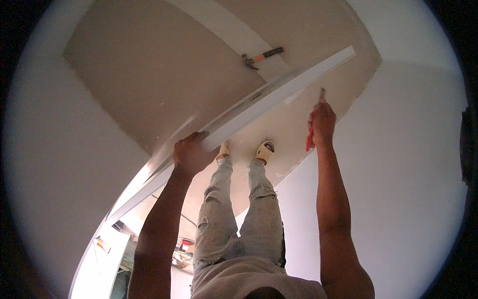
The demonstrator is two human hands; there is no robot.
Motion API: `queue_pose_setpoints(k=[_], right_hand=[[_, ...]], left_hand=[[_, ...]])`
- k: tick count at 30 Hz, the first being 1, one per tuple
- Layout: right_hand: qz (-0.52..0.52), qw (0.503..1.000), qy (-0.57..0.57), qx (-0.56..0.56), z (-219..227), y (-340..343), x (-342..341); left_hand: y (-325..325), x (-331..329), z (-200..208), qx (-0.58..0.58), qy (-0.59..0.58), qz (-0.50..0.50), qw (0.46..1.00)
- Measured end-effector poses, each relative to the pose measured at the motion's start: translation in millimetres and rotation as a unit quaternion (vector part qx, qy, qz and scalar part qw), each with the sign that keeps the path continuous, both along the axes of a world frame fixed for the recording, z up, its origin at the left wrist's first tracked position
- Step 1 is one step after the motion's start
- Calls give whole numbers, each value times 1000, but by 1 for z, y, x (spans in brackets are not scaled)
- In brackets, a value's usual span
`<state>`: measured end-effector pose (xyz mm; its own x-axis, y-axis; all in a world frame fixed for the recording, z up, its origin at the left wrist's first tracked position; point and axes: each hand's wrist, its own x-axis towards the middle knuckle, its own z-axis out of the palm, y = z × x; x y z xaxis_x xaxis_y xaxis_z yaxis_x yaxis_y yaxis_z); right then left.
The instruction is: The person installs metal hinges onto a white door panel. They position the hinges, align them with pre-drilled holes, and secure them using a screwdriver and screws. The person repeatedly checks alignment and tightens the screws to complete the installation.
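Observation:
A long white strip (284, 99), like a straight length of trim, runs slantwise from the lower left to the upper right. My left hand (193, 152) is closed around it near its middle. In my right hand (323, 122) is a red-handled tool (309, 137) with a dark metal tip pointing away from me. It may be snips or pliers; blur hides the exact kind. That hand is to the right of the strip, apart from it. On the floor beyond the strip lies a hammer (261, 57) with an orange and black handle.
My sandalled feet (265, 151) stand on the brownish floor (124, 65), just this side of the strip. A pale band crosses the floor near the hammer. White walls (398, 174) rise on both sides. Behind, lower left, shelves (183, 256) hold assorted items.

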<state>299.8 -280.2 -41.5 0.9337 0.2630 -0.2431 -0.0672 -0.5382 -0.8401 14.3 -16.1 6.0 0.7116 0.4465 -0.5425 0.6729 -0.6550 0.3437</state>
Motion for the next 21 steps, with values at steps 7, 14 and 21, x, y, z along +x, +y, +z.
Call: queue_pose_setpoints(k=[7, 14, 21], right_hand=[[-94, 937, 329, -71, -157, -91, -62], [125, 907, 156, -371, -334, -150, -81], [269, 916, 27, -297, -289, -32, -54]], left_hand=[[21, 2, -15, -1, -24, 3, 1000], [64, 21, -21, 43, -93, -23, 995], [103, 8, -4, 36, -136, 10, 990]])
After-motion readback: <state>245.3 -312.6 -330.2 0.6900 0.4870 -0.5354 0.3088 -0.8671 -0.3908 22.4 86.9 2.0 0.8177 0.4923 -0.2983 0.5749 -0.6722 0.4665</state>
